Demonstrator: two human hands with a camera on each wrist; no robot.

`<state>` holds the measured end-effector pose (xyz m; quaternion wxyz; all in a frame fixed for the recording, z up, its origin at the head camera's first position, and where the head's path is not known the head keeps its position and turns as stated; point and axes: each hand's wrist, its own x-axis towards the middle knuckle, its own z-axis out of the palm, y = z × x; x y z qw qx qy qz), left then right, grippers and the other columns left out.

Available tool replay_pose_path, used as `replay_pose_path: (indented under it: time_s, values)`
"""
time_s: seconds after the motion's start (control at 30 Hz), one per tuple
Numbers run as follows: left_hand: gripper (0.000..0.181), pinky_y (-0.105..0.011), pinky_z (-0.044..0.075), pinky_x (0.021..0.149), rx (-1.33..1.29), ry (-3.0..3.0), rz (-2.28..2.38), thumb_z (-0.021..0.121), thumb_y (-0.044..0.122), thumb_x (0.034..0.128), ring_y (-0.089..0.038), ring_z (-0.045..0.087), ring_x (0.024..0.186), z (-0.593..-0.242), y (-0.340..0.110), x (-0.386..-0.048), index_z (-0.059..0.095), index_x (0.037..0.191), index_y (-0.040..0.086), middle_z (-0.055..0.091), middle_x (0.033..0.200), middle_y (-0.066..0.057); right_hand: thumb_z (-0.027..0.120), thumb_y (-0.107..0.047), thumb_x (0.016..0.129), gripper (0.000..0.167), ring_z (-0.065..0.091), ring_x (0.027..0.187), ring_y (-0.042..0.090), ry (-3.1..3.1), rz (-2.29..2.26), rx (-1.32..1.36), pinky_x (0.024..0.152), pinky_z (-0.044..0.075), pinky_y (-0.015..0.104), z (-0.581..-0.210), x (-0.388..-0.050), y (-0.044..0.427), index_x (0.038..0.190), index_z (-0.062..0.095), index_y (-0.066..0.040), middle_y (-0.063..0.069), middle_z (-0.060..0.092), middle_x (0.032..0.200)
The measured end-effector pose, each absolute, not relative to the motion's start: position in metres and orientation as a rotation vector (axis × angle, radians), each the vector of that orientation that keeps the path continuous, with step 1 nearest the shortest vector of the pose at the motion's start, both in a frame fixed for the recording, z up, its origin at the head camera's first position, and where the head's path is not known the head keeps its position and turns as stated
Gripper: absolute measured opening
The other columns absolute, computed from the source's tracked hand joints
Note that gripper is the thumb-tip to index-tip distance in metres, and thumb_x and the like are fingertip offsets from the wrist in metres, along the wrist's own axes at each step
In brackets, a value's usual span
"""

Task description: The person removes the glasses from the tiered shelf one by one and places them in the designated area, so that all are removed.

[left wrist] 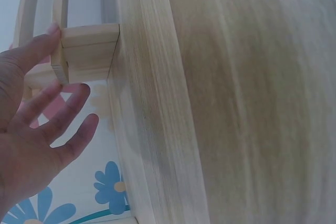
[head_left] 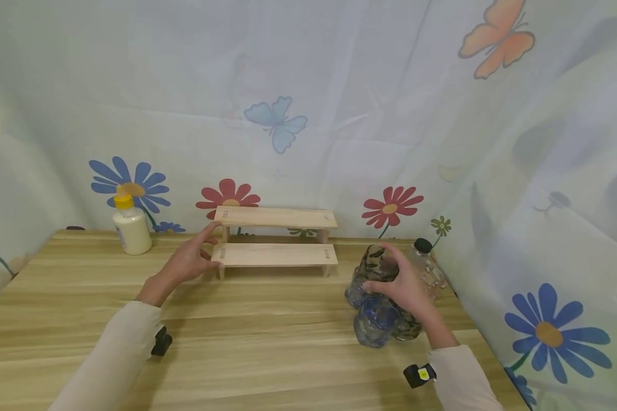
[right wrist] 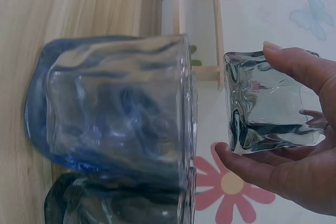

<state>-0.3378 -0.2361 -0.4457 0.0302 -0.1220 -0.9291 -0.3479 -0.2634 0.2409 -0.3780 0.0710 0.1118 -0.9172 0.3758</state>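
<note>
A small two-tier wooden shelf (head_left: 277, 255) stands at the back of the table. My left hand (head_left: 185, 260) holds its left end; in the left wrist view the thumb and fingers pinch the end of a board (left wrist: 59, 62). My right hand (head_left: 406, 288) grips a grey-tinted drinking glass (right wrist: 268, 103) between thumb and fingers, raised above other glasses at the table's right. Below it stand a blue glass (head_left: 374, 324) and a dark grey glass (head_left: 407, 326), close together. The right hand partly covers this group in the head view.
Behind the right hand is a clear bottle (head_left: 434, 277) with a black cap. A cream-coloured bottle (head_left: 135, 231) with a yellow top stands at the back left. Printed cloth (head_left: 339, 154) hangs along the back and sides of the wooden table (head_left: 267, 354).
</note>
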Motion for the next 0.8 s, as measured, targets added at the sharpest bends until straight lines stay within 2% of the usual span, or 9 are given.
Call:
replay_pose_path:
  time_s: [0.2, 0.4, 0.63, 0.8]
  values:
    - [0.103, -0.047, 0.058, 0.077, -0.365, -2.872, -1.082, 0.082, 0.016, 0.0828, -0.04, 0.07, 0.1, -0.445, -0.236, -0.337, 0.014, 0.16, 0.022, 0.054, 0.138, -0.029, 0.087, -0.028, 0.078, 0.09, 0.05, 0.13, 0.043, -2.772, 1.104, 0.266, 0.096, 0.046, 0.062, -0.375, -0.261, 0.258, 0.152, 0.037, -0.018, 0.025, 0.052, 0.141]
    - [0.103, -0.046, 0.058, 0.076, -0.371, -2.873, -1.091, 0.081, 0.015, 0.083, -0.04, 0.07, 0.1, -0.446, -0.235, -0.337, 0.013, 0.161, 0.023, 0.054, 0.139, -0.029, 0.085, -0.023, 0.08, 0.087, 0.047, 0.13, 0.044, -2.764, 1.132, 0.224, 0.094, 0.046, 0.062, -0.373, -0.256, 0.275, 0.151, 0.035, -0.015, 0.028, 0.048, 0.142]
    - [0.103, -0.049, 0.057, 0.077, -0.395, -2.837, -1.076, 0.083, 0.015, 0.0813, -0.038, 0.071, 0.095, -0.449, -0.237, -0.337, 0.017, 0.16, 0.02, 0.057, 0.134, -0.029, 0.083, -0.034, 0.082, 0.091, 0.046, 0.13, 0.046, -2.791, 1.118, 0.146, 0.091, 0.048, 0.062, -0.371, -0.252, 0.297, 0.155, 0.03, -0.017, 0.027, 0.049, 0.142]
    - [0.103, -0.049, 0.057, 0.077, -0.393, -2.838, -1.072, 0.084, 0.017, 0.0812, -0.039, 0.071, 0.096, -0.448, -0.237, -0.336, 0.017, 0.16, 0.019, 0.057, 0.134, -0.028, 0.082, -0.034, 0.083, 0.095, 0.045, 0.131, 0.048, -2.808, 1.106, 0.088, 0.094, 0.046, 0.064, -0.37, -0.248, 0.309, 0.157, 0.026, -0.016, 0.029, 0.048, 0.142]
